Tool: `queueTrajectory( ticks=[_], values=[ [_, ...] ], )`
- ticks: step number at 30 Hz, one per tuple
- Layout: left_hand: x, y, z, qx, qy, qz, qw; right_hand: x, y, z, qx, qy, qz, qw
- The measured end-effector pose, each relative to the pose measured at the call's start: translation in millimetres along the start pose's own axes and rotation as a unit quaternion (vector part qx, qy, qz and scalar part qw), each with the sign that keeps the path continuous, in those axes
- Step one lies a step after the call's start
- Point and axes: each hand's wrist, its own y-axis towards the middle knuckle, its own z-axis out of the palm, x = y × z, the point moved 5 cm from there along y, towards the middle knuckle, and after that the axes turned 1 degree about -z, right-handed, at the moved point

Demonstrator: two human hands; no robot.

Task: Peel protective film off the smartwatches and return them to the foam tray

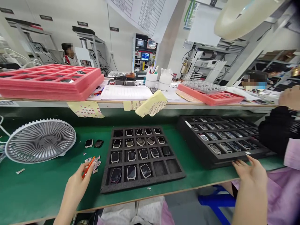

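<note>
A thin orange tool (88,167) is pinched in my left hand (78,181), just above small paper scraps (95,162) on the green bench. Beside it, a black foam tray (142,184) holds watch cases in its compartments; two compartments at the front right hold nothing. My right hand (250,170) has its fingers apart at the front edge of a stack of black trays (199,150), which carries more watch cases. Two loose pieces, a silver-edged watch case (89,143) and a dark one (98,143), lie behind the scraps.
A grey fan (42,141) lies at the left. Pink foam trays (86,82), paper sheets (126,92) and a pen cup (151,78) stand on the raised shelf. Yellow notes (152,104) hang from its edge. Another person's dark sleeve (276,128) reaches in at the right.
</note>
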Motion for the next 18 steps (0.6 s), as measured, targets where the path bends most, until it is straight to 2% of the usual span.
queueTrajectory(
  ticks=[5, 8, 12, 16, 18],
  values=[
    [6, 3, 1.9, 0.008, 0.004, -0.002, 1.0, 0, 0, -6, 0.099, 0.014, 0.066, 0.993],
    [8, 2, 2.5, 0.011, 0.012, -0.01, 1.0, 2, -3, -13, 0.113, 0.019, 0.125, 0.986],
    [10, 1, 2.6, 0.005, 0.005, -0.004, 1.0, 10, -17, -17, 0.098, 0.021, 0.184, 0.978],
    [19, 2, 1.0, 0.009, -0.004, -0.024, 1.0, 14, -40, -19, 0.041, 0.083, 0.247, 0.965],
    [25, 2, -2.7, 0.004, -0.002, -0.033, 0.999, 21, -40, -18, 0.024, 0.07, 0.187, 0.979]
  ],
)
